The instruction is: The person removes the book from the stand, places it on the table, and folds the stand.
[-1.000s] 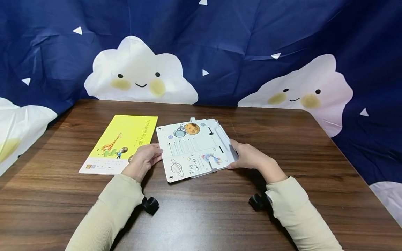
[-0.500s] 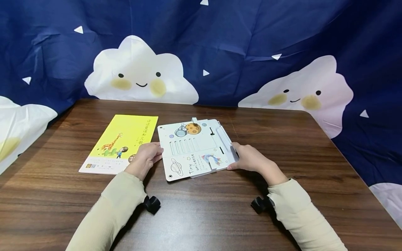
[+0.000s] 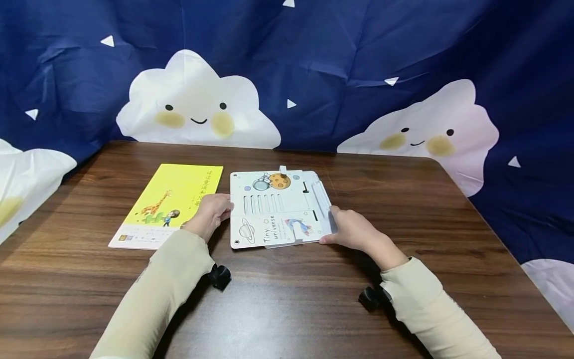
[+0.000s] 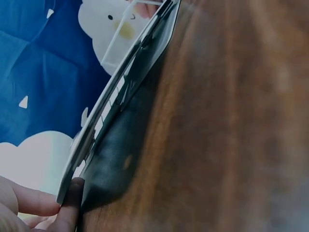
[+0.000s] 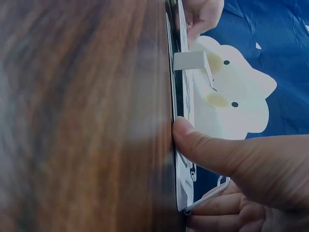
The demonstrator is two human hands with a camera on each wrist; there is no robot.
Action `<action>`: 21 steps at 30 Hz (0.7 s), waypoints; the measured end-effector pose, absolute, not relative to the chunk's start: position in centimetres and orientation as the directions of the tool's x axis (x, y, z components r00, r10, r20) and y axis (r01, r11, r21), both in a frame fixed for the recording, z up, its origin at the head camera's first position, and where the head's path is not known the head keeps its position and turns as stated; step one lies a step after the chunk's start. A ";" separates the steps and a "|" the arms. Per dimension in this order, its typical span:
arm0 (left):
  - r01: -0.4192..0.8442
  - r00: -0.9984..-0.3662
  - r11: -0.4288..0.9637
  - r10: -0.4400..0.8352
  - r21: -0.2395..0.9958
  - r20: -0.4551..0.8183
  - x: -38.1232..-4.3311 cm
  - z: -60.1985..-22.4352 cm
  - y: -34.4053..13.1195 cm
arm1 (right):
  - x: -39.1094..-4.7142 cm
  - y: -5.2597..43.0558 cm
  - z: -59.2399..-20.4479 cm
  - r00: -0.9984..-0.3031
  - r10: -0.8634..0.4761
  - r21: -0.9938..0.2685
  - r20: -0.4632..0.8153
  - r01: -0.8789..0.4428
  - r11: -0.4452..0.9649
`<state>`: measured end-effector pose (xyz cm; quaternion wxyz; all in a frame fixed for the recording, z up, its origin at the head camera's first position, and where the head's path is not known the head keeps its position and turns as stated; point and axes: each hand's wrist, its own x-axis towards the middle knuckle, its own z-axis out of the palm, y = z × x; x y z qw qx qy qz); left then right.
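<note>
A white folding book stand with a printed astronaut, planets and "Tiny universe" lies flat-looking on the wooden table. My left hand pinches its left edge; in the left wrist view the thumb and a finger are on either side of that panel, which sits above the table with a dark shadow beneath. My right hand grips the right end, the thumb along the near edge and the other fingers behind, close to a bent wire part. A white page clip sticks out from the near edge.
A yellow children's book with a giraffe on its cover lies left of the stand, partly behind my left hand. Behind the brown wooden table hangs a dark blue curtain printed with smiling clouds.
The stand has turned slightly clockwise, its left side shifting away from me so it lies squarer. My left hand has moved forward with that edge; my right hand has barely moved.
</note>
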<state>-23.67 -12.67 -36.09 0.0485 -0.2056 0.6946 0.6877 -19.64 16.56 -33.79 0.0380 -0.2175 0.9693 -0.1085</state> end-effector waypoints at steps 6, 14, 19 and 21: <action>-0.385 -0.900 0.004 -0.223 0.923 -0.375 -24.5 -35.8 -12.6 | -19.1 16.3 -34.0 -0.913 -0.407 -0.198 -0.021 -0.395 0.897; -0.365 -0.912 -0.004 -0.201 0.931 -0.359 -25.3 -35.9 -12.5 | -18.4 15.9 -34.1 -0.910 -0.414 -0.170 0.018 -0.411 0.896; -0.365 -0.914 -0.008 -0.186 0.931 -0.359 -25.6 -36.1 -12.3 | -18.1 15.8 -34.2 -0.909 -0.414 -0.145 0.048 -0.416 0.898; -0.364 -0.915 -0.017 -0.182 0.931 -0.361 -25.6 -36.1 -12.2 | -18.0 15.8 -34.3 -0.910 -0.410 -0.143 0.055 -0.414 0.899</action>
